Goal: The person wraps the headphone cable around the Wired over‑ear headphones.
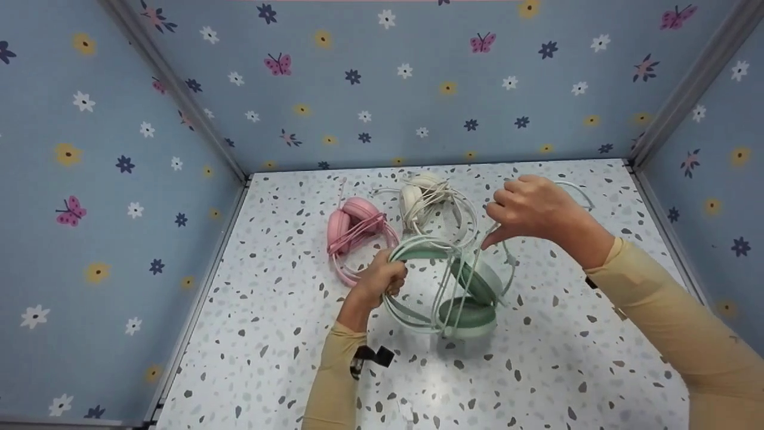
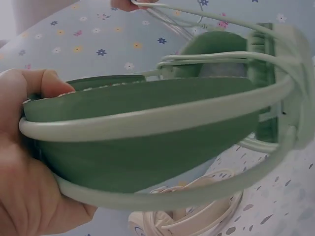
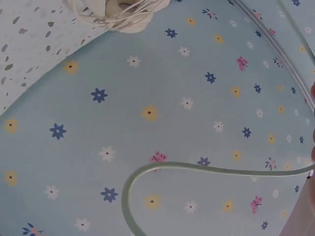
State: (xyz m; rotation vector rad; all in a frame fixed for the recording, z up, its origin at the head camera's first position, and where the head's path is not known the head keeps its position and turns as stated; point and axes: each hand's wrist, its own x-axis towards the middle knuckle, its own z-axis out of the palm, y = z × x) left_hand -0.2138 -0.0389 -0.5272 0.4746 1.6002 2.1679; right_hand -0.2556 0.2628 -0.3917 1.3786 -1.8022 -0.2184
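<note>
Green headphones point(image 1: 471, 280) are held off the table, their pale green cable looped around the headband and ear cups. My left hand point(image 1: 382, 278) grips the headband; in the left wrist view the thumb and palm wrap the green band point(image 2: 147, 147). To the right and above the ear cups, my right hand point(image 1: 528, 209) pinches the pale green cable point(image 3: 206, 168), its fingers curled. A stretch of cable runs from this hand down to the ear cups, and a loose end shows behind the wrist. In the right wrist view only a sliver of the hand appears.
Pink headphones point(image 1: 349, 224) lie at the left, wound with their cable. White headphones point(image 1: 418, 203), likewise wrapped, lie behind the green pair. The speckled table point(image 1: 262, 358) is enclosed by blue flowered panels point(image 1: 382, 89) at the back and sides.
</note>
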